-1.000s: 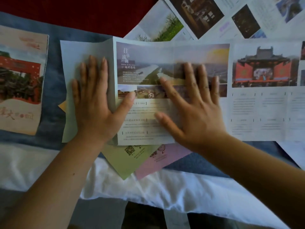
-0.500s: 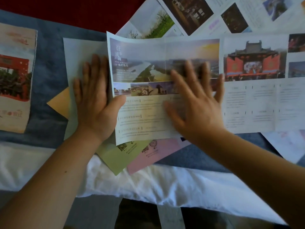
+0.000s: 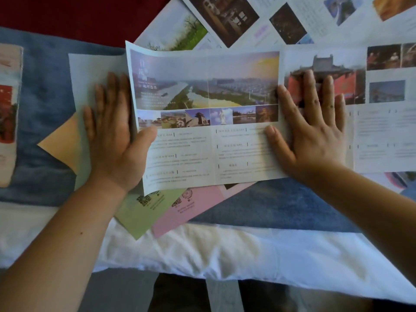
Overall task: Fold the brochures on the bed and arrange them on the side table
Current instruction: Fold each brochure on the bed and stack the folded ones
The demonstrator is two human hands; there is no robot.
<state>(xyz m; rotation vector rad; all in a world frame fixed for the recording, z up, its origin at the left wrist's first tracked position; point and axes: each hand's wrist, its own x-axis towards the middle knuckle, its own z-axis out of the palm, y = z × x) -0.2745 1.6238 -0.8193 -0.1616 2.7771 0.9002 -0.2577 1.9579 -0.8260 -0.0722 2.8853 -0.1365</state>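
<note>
A long printed brochure (image 3: pixel 209 140) lies unfolded across the blue blanket. Its leftmost printed panel, showing a river landscape, curls up at its top-left corner (image 3: pixel 129 47). My left hand (image 3: pixel 110 136) lies flat with spread fingers on the pale blank panel (image 3: pixel 83 70) beside that edge, and its thumb rests on top of the printed panel. My right hand (image 3: pixel 315 131) is pressed flat on the brochure over the crease beside the red building photo, fingers spread. Neither hand grips anything.
More open brochures (image 3: pixel 225 16) overlap at the top right. Green (image 3: pixel 139 215), pink (image 3: pixel 191 208) and orange (image 3: pixel 60 143) sheets stick out from under the brochure. Another brochure (image 3: pixel 9 113) lies at the far left. The white sheet (image 3: pixel 225 251) marks the bed's near edge.
My right hand has slid rightwards along the brochure to the crease by the red building. The left panel's top-left corner has lifted. My left hand has stayed in place.
</note>
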